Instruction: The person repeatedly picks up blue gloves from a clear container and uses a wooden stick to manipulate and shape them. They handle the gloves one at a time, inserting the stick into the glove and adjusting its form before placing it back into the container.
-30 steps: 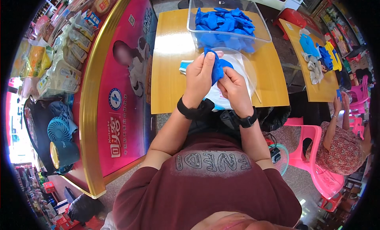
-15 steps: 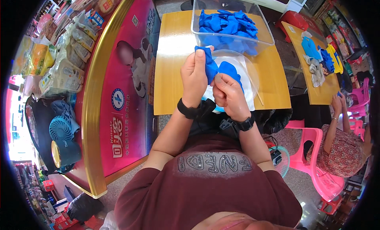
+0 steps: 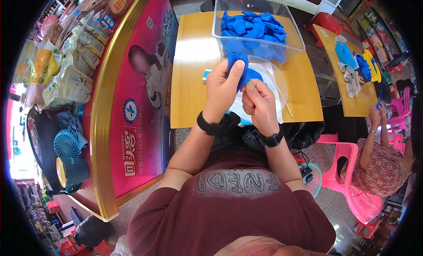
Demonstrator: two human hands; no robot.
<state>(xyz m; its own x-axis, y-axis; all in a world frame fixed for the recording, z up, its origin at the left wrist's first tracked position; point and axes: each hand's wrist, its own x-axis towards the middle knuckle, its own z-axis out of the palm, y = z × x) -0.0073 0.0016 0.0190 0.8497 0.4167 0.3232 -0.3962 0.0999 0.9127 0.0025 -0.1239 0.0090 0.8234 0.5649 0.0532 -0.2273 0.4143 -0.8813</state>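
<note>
A piece of blue cloth (image 3: 237, 61) is gripped in my left hand (image 3: 220, 86), with the thumb pressed on its front and the folded fabric standing up above the fingers. A lower blue part hangs toward my right hand (image 3: 259, 102). That hand is closed in a pinch right at the cloth's lower edge; what lies between its fingertips is too small to see. Beneath both hands sits a round clear tray (image 3: 285, 91) with something white in it, partly hidden by my hands. Behind them a clear plastic bin (image 3: 296, 44) holds a heap of blue cloth pieces (image 3: 255, 29).
The wooden table (image 3: 189, 93) bears a thin stick (image 3: 289, 110) and a small white-and-teal item (image 3: 205, 75). A pink-sided counter (image 3: 132, 102) stands at left. At right are a pink chair (image 3: 343, 163), another table (image 3: 352, 104) with gloves, and a seated person (image 3: 379, 163).
My left hand has shifted right and slightly down, turning the blue cloth and bringing it nearer my right hand. A small white-and-teal item now shows beside the left hand.
</note>
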